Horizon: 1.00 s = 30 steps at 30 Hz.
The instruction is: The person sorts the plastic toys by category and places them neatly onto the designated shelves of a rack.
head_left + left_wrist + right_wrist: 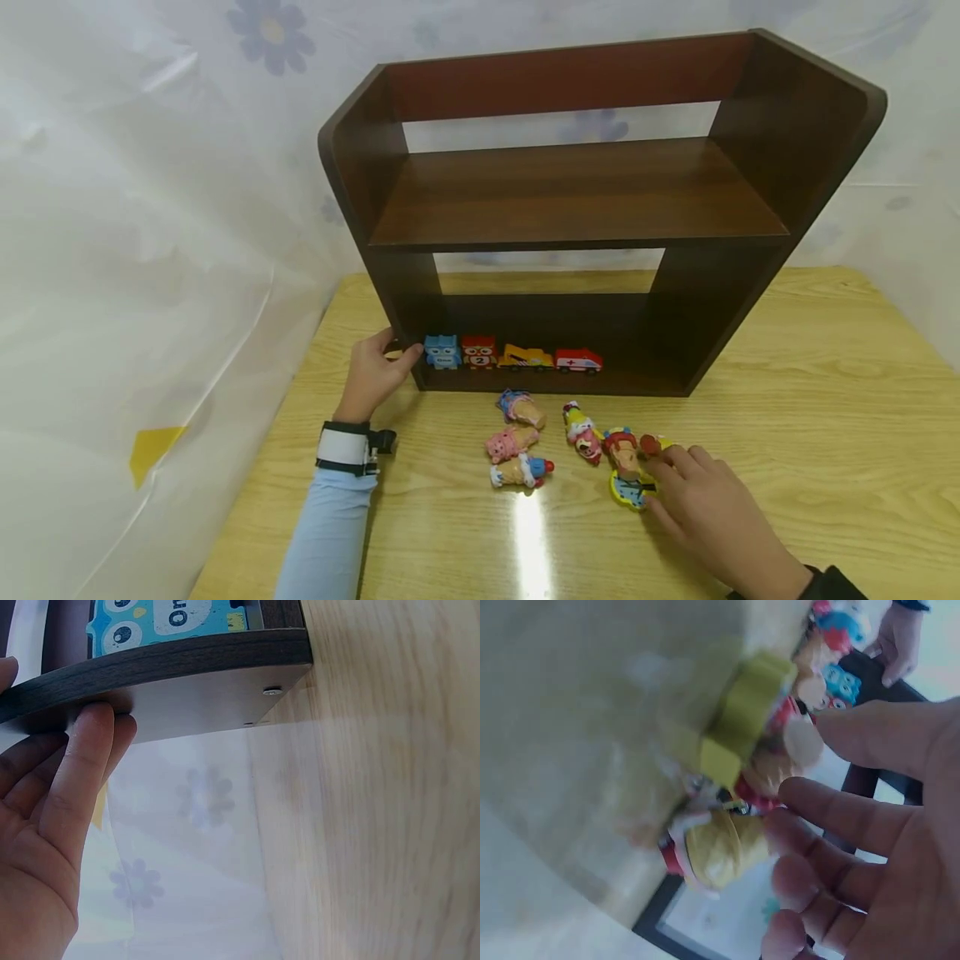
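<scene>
My left hand [375, 372] grips the lower left side panel of a dark brown shelf unit [577, 196], thumb inside and fingers against the outer face. In the left wrist view, the fingertips touch that panel [187, 694]. Over a small group of toys at the front right is my right hand [708, 504], its thumb and fingers apart. Nearest to it are a yellow-rimmed toy with a blue face [630, 492] and a brown cone-shaped figure [622, 454]. A pale round end [802, 742] shows near the thumb and index fingertips; the right wrist view is blurred.
On the bottom shelf stand a blue owl [442, 352], a red owl [479, 352], a yellow toy truck [527, 357] and a red-and-white ambulance [579, 360]. Several ice-cream-cone figures, including a pink one [512, 443] and a blue-topped one [521, 472], lie on the wooden table [442, 533].
</scene>
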Motion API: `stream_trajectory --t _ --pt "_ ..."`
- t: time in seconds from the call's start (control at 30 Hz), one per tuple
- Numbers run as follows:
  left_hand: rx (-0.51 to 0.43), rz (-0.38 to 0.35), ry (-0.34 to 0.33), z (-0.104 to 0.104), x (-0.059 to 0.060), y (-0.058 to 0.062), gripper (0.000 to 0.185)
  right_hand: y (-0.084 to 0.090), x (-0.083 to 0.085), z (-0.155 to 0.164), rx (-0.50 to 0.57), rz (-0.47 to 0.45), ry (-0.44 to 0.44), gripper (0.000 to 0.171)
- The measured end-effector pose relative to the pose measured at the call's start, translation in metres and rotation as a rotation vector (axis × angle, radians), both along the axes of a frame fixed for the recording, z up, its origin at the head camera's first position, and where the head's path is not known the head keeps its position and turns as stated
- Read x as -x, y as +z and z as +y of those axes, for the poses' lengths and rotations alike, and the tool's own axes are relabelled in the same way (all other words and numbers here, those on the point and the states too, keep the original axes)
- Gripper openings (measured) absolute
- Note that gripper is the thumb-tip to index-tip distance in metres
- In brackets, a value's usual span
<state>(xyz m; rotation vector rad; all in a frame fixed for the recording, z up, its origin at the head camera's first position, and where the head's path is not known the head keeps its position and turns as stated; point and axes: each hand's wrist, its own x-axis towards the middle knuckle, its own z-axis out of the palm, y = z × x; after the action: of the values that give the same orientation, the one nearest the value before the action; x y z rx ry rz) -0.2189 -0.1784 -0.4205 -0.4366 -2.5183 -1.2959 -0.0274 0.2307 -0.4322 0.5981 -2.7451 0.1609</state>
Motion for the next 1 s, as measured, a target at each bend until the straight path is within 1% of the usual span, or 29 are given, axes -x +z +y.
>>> stream_trajectory --t 0.07,0.17,0.23,0.33,0.47,0.63,0.8,0.9,1.0 --pt "-0.001 0.002 0.0 0.0 0.0 0.0 0.023 -0.003 -0.003 -0.004 -0.019 -0.068 -0.036 0.041" --pt "0.001 0.007 -0.002 0.0 0.0 0.0 0.023 -0.007 -0.005 -0.009 -0.008 -0.157 -0.082 0.047" --pt "0.001 0.009 -0.001 0.0 0.0 0.0 0.024 -0.008 -0.005 -0.012 -0.001 -0.189 -0.093 0.048" --pt "0.004 0.011 0.002 0.0 -0.001 -0.001 0.023 -0.01 -0.003 -0.014 0.0 -0.183 -0.081 0.047" --pt "0.011 0.009 0.007 -0.001 -0.001 0.0 0.023 -0.012 -0.002 -0.013 0.007 -0.145 -0.055 0.043" --pt "0.014 -0.006 0.017 -0.001 -0.001 0.002 0.024 -0.011 0.0 -0.013 0.032 -0.166 -0.042 0.04" --pt "0.019 -0.013 0.022 -0.001 -0.003 0.003 0.025 -0.008 0.003 -0.014 0.03 -0.17 -0.014 0.029" --pt "0.019 -0.015 0.022 -0.001 -0.003 0.003 0.025 -0.006 0.005 -0.014 0.016 -0.182 -0.001 0.031" --pt "0.025 -0.014 0.021 0.001 -0.003 0.003 0.025 -0.005 0.006 -0.014 0.016 -0.191 -0.006 0.038"
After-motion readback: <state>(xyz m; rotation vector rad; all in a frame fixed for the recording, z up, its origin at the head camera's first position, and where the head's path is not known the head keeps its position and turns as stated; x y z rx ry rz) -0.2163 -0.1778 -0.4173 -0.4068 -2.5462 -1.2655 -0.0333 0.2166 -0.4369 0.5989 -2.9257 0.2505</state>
